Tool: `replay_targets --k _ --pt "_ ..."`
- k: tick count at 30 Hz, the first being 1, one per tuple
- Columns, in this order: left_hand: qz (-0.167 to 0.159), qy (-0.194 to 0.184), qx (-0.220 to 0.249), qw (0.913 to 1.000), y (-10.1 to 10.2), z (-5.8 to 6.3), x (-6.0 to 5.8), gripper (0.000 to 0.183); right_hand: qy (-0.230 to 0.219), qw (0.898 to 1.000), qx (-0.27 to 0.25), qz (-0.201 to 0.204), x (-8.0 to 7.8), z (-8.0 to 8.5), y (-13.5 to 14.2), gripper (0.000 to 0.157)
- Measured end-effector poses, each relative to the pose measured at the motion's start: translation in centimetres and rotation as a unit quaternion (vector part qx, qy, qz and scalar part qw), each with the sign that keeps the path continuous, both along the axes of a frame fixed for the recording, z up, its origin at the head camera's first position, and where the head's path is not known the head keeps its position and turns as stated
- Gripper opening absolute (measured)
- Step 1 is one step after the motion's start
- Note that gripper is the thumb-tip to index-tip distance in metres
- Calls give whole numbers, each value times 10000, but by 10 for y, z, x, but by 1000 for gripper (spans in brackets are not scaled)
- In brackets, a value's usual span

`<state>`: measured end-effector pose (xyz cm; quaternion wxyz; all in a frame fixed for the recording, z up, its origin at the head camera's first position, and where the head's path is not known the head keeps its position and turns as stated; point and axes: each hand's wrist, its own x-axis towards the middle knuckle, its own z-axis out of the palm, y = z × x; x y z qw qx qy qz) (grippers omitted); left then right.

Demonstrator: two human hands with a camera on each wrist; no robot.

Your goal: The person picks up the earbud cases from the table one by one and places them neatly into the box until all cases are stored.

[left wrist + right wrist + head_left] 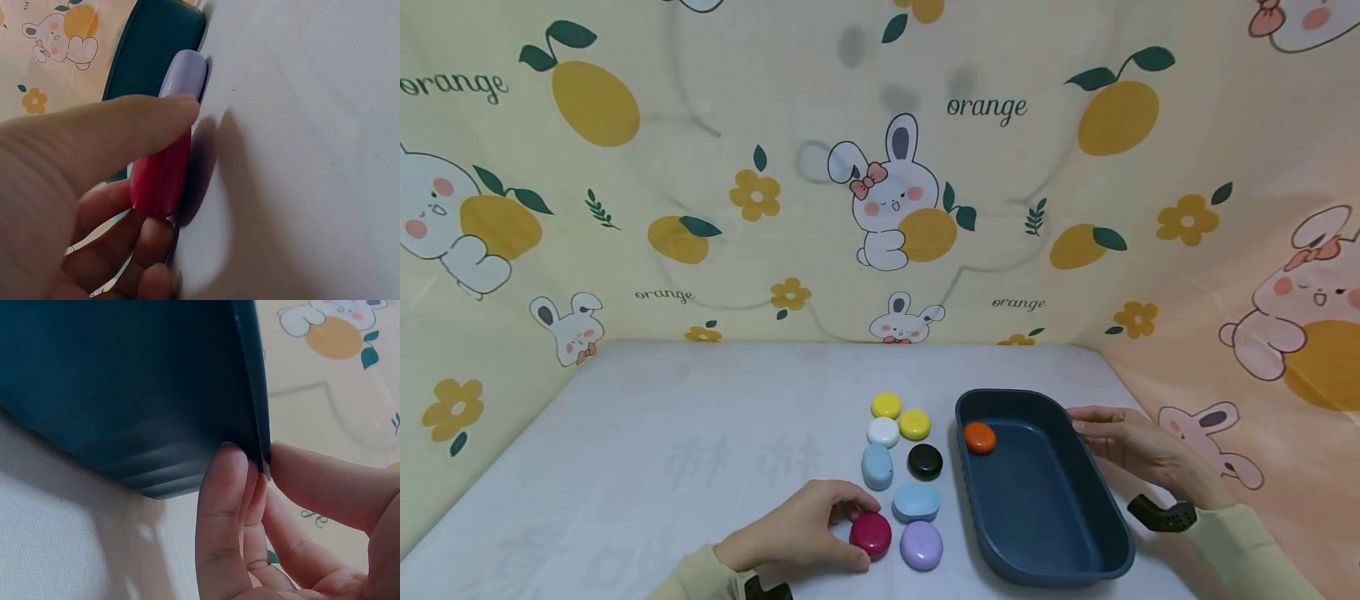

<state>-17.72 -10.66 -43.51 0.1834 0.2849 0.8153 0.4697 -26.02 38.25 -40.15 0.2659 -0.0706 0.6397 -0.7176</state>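
Observation:
My left hand [797, 527] pinches a glossy crimson round piece [871, 536] between thumb and fingers near the front of the table. In the left wrist view the crimson piece [161, 181] stands on edge to the camera, with a dark shadow beside it on the cloth. A lilac round piece [921, 546] lies just right of it. On the right, my right hand [1150, 454] grips the rim of a dark blue rectangular tray [1037, 508]. The right wrist view shows thumb and fingers on either side of the tray's rim [259, 394]. One orange round piece [980, 437] lies inside, at the tray's left wall.
Left of the tray lie two light blue oblong pieces [916, 502], a black round piece [925, 462], a white one [883, 432] and two yellow ones [914, 425]. A patterned cloth [775, 250] hangs behind the white table [647, 467].

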Motion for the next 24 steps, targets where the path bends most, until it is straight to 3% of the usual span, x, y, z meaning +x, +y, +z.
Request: replay_targets --k 24 --pt "67 -23 64 10000 -2 3 -1 44 1 9999 -90 60 -2 0 0 33"
